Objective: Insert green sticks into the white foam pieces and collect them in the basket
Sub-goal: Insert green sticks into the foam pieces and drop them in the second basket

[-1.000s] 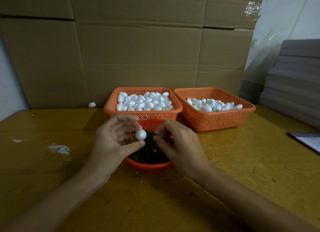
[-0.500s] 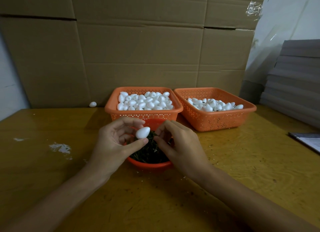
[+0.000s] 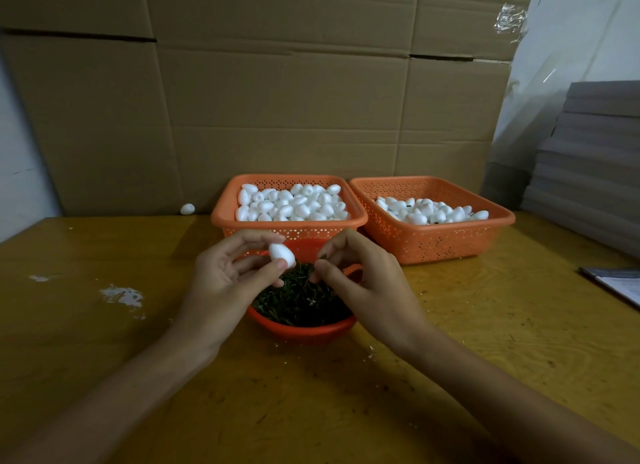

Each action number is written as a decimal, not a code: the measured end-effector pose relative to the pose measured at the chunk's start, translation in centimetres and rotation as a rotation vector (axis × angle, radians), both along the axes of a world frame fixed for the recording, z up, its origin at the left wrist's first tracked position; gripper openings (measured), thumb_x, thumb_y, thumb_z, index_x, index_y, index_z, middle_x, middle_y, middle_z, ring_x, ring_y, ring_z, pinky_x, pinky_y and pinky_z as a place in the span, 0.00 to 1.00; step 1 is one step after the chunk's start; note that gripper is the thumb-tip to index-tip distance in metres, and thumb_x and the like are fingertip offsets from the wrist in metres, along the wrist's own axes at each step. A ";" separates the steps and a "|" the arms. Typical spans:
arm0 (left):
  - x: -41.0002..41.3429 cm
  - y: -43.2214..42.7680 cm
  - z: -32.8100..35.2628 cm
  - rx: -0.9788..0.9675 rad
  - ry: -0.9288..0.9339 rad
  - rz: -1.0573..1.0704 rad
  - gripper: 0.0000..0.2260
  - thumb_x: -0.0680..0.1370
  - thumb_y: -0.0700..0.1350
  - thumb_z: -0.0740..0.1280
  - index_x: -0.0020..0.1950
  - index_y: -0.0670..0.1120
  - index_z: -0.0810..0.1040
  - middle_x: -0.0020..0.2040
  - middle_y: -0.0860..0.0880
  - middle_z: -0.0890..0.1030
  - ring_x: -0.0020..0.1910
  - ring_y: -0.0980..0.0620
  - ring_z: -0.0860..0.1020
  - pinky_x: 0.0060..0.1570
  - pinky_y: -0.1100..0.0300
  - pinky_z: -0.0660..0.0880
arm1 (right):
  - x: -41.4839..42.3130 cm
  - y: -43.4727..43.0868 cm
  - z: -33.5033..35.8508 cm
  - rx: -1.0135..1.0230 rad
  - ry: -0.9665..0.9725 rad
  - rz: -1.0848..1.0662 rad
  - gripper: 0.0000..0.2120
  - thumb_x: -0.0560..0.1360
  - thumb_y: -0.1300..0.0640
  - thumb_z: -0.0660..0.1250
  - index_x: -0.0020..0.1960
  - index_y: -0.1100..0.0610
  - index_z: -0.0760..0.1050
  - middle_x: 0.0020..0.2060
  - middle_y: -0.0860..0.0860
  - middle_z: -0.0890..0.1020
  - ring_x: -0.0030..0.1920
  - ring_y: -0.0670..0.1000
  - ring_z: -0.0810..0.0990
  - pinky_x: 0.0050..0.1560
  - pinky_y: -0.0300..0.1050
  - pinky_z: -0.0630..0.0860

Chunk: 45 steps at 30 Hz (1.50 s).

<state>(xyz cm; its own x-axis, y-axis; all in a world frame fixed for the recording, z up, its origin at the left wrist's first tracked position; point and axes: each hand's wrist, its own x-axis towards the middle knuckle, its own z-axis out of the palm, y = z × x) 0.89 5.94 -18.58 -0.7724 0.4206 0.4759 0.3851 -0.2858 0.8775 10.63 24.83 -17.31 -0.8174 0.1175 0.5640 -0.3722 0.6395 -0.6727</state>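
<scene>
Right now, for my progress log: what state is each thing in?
foam piece: pinched by left hand, no stick visible.
green stick: pinched by right hand.
red bowl: holds loose sticks.
left basket: heaped full.
right basket: partly filled.
stray piece: lies on table.

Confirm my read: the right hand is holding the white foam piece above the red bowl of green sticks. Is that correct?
No. The head view shows the left hand holding the white foam piece; the right hand pinches what looks like a green stick. The rest holds: the piece is above the red bowl of green sticks.
</scene>
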 end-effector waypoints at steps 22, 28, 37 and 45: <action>0.1 0.0 -0.1 0.019 0.001 0.024 0.15 0.74 0.43 0.76 0.60 0.45 0.85 0.53 0.47 0.88 0.52 0.49 0.87 0.41 0.63 0.82 | -0.3 0.2 -0.2 -0.253 0.031 0.105 0.06 0.76 0.53 0.74 0.52 0.52 0.85 0.43 0.50 0.88 0.43 0.50 0.86 0.42 0.39 0.80; 0.0 0.0 0.0 0.043 -0.024 0.016 0.11 0.71 0.41 0.79 0.52 0.44 0.87 0.53 0.45 0.88 0.51 0.46 0.88 0.41 0.61 0.83 | -0.5 0.3 -0.4 -0.290 0.039 0.114 0.06 0.78 0.58 0.74 0.54 0.53 0.85 0.43 0.50 0.88 0.44 0.50 0.87 0.39 0.37 0.79; 0.0 -0.2 0.0 0.032 -0.002 -0.034 0.12 0.67 0.41 0.81 0.49 0.48 0.87 0.54 0.45 0.88 0.53 0.46 0.88 0.44 0.60 0.83 | -0.4 0.3 -0.5 -0.253 0.047 0.083 0.04 0.76 0.56 0.75 0.51 0.51 0.86 0.40 0.51 0.86 0.42 0.51 0.85 0.38 0.41 0.80; -0.1 -0.2 -0.4 -0.014 0.085 -0.019 0.12 0.68 0.43 0.81 0.50 0.51 0.87 0.54 0.46 0.88 0.54 0.46 0.87 0.48 0.60 0.83 | -0.1 0.3 -0.4 -0.029 0.066 -0.003 0.05 0.77 0.57 0.76 0.52 0.50 0.88 0.44 0.41 0.87 0.47 0.48 0.86 0.45 0.48 0.83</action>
<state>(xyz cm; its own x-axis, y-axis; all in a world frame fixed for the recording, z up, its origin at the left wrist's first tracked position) 0.82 5.79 -19.00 -0.7214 0.4416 0.5335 0.4528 -0.2820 0.8458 10.49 25.14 -17.68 -0.7780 0.1373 0.6131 -0.4145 0.6211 -0.6651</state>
